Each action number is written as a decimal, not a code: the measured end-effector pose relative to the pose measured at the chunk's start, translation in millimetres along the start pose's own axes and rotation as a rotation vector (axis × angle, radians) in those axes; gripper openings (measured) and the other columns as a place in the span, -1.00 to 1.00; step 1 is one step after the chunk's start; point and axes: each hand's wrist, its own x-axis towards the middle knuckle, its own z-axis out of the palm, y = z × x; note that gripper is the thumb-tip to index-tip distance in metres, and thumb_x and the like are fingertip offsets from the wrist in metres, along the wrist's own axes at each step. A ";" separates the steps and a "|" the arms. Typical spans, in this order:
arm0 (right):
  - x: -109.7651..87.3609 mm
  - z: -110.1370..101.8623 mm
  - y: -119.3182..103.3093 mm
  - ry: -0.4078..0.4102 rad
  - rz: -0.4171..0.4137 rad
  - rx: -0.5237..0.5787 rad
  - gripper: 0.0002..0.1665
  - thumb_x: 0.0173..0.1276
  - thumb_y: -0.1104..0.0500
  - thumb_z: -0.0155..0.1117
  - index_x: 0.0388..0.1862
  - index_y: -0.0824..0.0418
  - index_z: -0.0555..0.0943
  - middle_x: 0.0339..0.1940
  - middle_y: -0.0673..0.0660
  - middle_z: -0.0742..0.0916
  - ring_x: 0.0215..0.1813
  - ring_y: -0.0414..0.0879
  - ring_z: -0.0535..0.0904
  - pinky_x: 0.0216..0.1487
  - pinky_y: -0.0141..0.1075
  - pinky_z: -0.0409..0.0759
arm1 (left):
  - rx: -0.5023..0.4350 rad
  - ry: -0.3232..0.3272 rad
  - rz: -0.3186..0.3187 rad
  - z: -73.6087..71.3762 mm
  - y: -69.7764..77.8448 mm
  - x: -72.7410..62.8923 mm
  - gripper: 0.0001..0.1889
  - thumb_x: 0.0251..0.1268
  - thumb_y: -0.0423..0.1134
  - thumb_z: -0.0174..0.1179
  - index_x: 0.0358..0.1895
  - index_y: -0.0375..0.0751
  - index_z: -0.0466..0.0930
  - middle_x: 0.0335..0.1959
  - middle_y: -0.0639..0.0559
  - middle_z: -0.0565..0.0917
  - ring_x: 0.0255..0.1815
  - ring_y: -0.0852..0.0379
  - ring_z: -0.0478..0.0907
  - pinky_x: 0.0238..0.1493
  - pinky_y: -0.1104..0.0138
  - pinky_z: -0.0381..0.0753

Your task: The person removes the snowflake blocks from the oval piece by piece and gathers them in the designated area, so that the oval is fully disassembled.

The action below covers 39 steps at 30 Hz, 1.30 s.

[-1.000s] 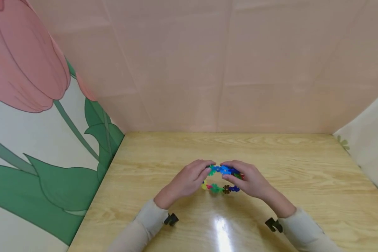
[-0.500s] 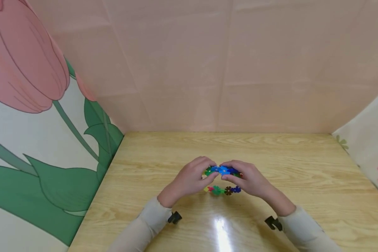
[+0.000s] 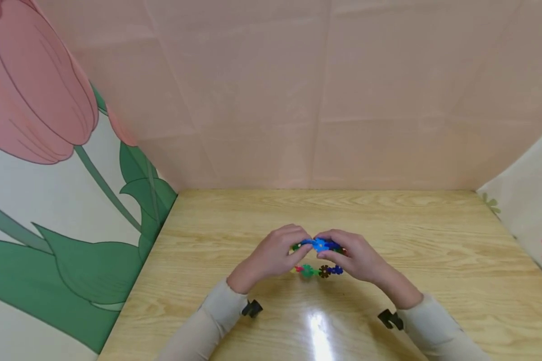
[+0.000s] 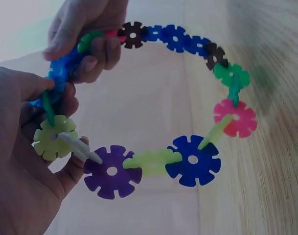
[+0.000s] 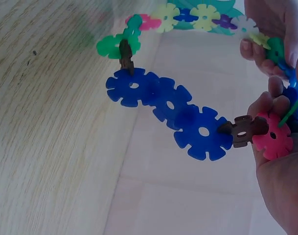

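A ring of interlocking plastic snowflake discs [image 3: 307,271] hangs between the two hands over the table. The left hand [image 3: 277,253] grips a blue disc on the ring's upper part between thumb and fingers. Facing it, the right hand [image 3: 359,255] pinches the neighbouring blue disc [image 3: 319,244], the fingertips of both hands almost meeting. In the left wrist view, a purple disc [image 4: 120,185] and a yellow-green disc [image 4: 156,162] form part of the open loop. Several dark blue discs [image 5: 205,146] show in the right wrist view. Fingers partly hide the joint between the held discs.
The wood-grain table [image 3: 208,220] spreads under the hands, with a glare spot near its front. A pink cloth wall [image 3: 316,100] stands behind it. A tulip-printed panel [image 3: 36,90] borders the left, a flower-printed one [image 3: 533,200] the right.
The left hand has shifted slightly right, its fingertips now close to the right hand's. It has moved along from the green disc onto the blue one. The right hand has barely moved.
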 end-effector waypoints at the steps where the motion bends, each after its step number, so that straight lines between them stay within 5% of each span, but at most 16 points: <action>1: 0.0 0.5 -0.2 0.001 -0.010 0.001 -0.58 0.27 0.42 0.42 0.10 0.23 0.62 -0.16 0.08 0.75 -0.33 -0.32 0.57 -0.34 -0.41 0.63 | 0.000 0.007 0.001 0.3 -0.2 -0.1 -0.87 0.52 -0.23 0.16 -0.11 -0.12 0.71 -0.19 0.14 0.72 -0.10 0.25 0.60 -0.02 0.48 0.56; 11: 4.2 1.5 0.0 0.052 -0.034 -0.028 -0.59 0.27 0.43 0.41 0.10 0.26 0.63 -0.18 0.07 0.75 -0.38 -0.33 0.53 -0.38 -0.48 0.57 | 0.046 0.163 0.039 6.6 -1.6 1.7 -0.91 0.41 -0.31 0.23 -0.20 -0.16 0.73 -0.26 0.10 0.75 -0.20 0.24 0.63 -0.08 0.53 0.58; 19: 5.4 3.1 -0.8 0.070 0.041 -0.085 -0.66 0.32 0.34 0.42 0.06 0.30 0.63 -0.19 0.02 0.74 -0.37 -0.35 0.52 -0.40 -0.45 0.56 | 0.106 0.254 0.024 11.4 0.4 0.6 -0.93 0.36 -0.32 0.25 -0.30 -0.18 0.68 -0.33 0.07 0.74 -0.30 0.21 0.64 -0.18 0.55 0.60; 34: -0.3 -4.1 -0.6 -0.015 0.101 -0.029 -0.48 0.35 0.38 0.37 0.28 0.25 0.56 -0.01 0.09 0.74 -0.25 -0.29 0.58 -0.27 -0.38 0.63 | 0.043 0.137 -0.061 3.3 -1.1 -9.9 -0.87 0.42 -0.27 0.26 -0.08 -0.16 0.72 -0.19 0.10 0.74 -0.10 0.21 0.62 0.03 0.44 0.60; 39: -2.0 -4.5 1.0 -0.011 0.125 0.001 -0.51 0.38 0.43 0.31 0.29 0.38 0.53 -0.05 0.15 0.75 -0.31 -0.30 0.60 -0.39 -0.38 0.63 | 0.021 0.093 -0.077 -0.7 0.8 -12.6 -0.87 0.41 -0.27 0.27 -0.07 -0.13 0.72 -0.16 0.12 0.74 -0.07 0.22 0.59 0.05 0.42 0.59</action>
